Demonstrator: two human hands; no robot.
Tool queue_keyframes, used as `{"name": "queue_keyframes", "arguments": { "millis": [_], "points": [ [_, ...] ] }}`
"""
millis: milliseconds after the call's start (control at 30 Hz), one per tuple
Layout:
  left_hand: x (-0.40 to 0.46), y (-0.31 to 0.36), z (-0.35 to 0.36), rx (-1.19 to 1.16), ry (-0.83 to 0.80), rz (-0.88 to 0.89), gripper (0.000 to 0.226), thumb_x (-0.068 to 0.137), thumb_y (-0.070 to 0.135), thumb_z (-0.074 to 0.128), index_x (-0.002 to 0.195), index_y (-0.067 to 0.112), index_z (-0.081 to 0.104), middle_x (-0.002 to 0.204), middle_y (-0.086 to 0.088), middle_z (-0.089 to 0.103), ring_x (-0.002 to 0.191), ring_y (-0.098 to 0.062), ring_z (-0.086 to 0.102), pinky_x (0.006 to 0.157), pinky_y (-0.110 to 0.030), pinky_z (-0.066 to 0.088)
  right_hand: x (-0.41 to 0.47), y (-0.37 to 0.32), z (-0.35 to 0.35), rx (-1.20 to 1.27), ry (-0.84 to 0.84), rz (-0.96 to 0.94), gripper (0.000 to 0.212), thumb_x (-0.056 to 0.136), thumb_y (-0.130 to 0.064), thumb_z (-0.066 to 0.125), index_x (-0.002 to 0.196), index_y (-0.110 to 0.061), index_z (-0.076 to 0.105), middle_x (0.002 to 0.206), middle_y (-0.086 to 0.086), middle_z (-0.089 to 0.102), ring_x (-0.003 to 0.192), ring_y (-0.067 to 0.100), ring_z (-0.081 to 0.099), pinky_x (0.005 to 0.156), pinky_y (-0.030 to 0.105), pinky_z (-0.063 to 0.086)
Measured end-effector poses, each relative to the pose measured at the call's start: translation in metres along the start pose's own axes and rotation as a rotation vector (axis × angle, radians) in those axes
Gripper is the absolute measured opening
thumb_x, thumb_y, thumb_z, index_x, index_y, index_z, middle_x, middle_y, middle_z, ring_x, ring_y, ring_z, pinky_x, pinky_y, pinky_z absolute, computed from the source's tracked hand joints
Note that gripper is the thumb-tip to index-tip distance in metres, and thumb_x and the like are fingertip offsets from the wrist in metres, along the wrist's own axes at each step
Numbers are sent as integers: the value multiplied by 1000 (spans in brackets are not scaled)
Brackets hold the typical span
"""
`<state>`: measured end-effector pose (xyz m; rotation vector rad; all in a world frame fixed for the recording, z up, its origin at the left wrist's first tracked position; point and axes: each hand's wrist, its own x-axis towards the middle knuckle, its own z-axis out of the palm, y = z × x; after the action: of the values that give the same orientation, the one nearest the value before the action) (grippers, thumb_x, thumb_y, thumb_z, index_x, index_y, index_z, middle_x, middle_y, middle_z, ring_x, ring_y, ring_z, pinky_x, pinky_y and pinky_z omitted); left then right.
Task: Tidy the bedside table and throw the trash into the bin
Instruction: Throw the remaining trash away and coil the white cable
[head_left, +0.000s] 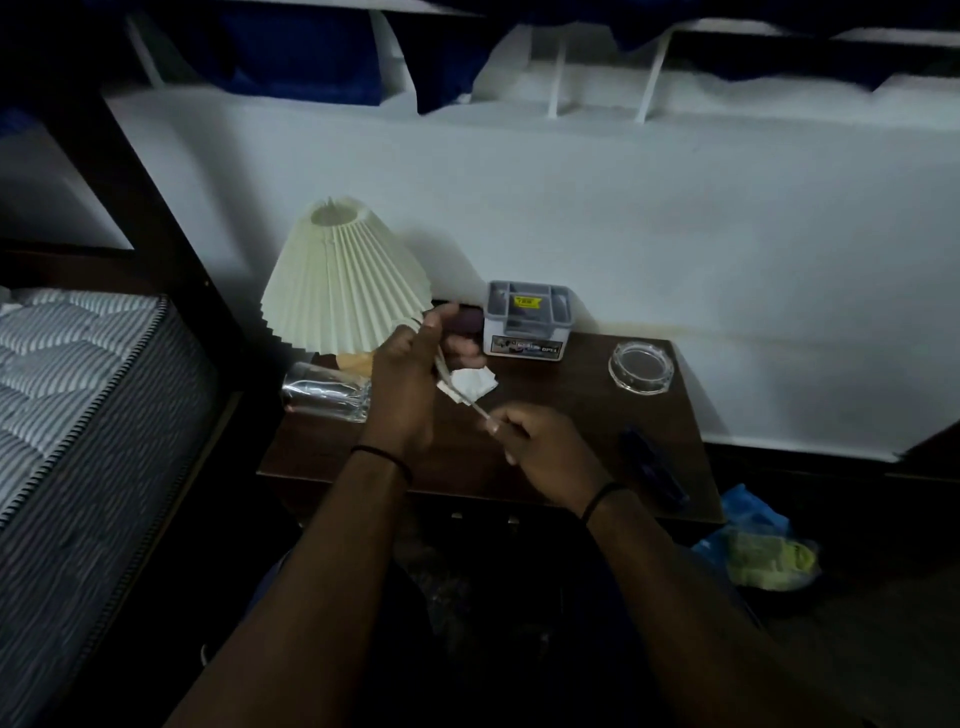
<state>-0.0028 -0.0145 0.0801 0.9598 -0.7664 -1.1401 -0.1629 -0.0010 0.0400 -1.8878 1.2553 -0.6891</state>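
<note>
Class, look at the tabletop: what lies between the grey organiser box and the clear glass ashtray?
Nothing: in the head view, only bare dark wood of the bedside table separates the organiser box and the glass ashtray.

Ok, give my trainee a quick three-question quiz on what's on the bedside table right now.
1. True or false: the glass stands upright beside the lamp.
2. Which lies nearest the table's right back corner? A) tissue B) ashtray C) organizer box
3. What do the left hand and right hand hold between them?

Key:
1. False; it lies on its side.
2. B.
3. A thin white cord, stretched from one hand to the other above the tissue.
</note>
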Motion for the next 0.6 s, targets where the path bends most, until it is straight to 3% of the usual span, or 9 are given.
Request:
{"name": "queue_keyframes", "arguments": {
  "millis": [67, 133, 200, 267, 400, 500, 600],
  "points": [
    [0, -6, -5, 122, 45, 20, 21, 101, 17, 50, 95, 5, 66, 92, -17, 73, 75, -17, 73, 67, -24, 57, -1, 1, -1, 4, -104, 0, 14, 94, -28, 60, 94, -21, 72, 58, -13, 62, 52, -1, 53, 63, 26, 45],
    [3, -20, -16, 353, 44, 38, 23, 98, 16, 56, 85, 2, 70, 101, -17, 72, 76, -4, 72, 70, -17, 53, 0, -3, -1, 3, -164, -6, 14, 94, -27, 60, 95, -22, 73, 63, -6, 66, 55, 2, 56, 64, 27, 47],
    [7, -37, -26, 605, -47, 24, 22, 93, 26, 60, 86, 14, 77, 94, -10, 75, 80, -6, 71, 78, -29, 55, 2, -9, -3, -44, -173, -41, 15, 94, -30, 60, 91, -21, 72, 64, -3, 68, 58, 2, 59, 66, 27, 48],
    [6, -44, -30, 725, -179, -22, 25, 96, 30, 56, 80, 23, 74, 69, 1, 72, 65, -10, 66, 71, -33, 52, 5, -13, -10, -113, -142, -91, 16, 92, -31, 61, 86, -22, 72, 64, -6, 69, 60, 1, 62, 67, 27, 49],
    [-2, -34, -18, 757, -405, -83, 54, 104, 35, 41, 58, 12, 58, 41, 2, 47, 37, -10, 42, 51, -27, 36, 4, -14, -25, -180, 115, -203, 10, 83, -31, 69, 78, -25, 75, 72, -10, 68, 72, 3, 62, 74, 33, 51],
    [-11, -29, -8, 544, -585, -278, 71, 97, 57, 31, 69, -2, 59, 40, -4, 29, 33, -15, 28, 44, -23, 33, 2, -9, -33, -194, 261, -249, 11, 79, -36, 69, 75, -26, 74, 78, -7, 65, 80, 10, 61, 78, 36, 49],
    [-14, -32, -7, 407, -630, -429, 66, 87, 66, 41, 64, 5, 53, 39, 1, 23, 29, -9, 20, 40, -19, 24, 4, 1, -31, -246, 325, -292, 16, 81, -34, 63, 85, -23, 74, 85, -3, 62, 85, 18, 60, 78, 40, 49]
  ]
}}
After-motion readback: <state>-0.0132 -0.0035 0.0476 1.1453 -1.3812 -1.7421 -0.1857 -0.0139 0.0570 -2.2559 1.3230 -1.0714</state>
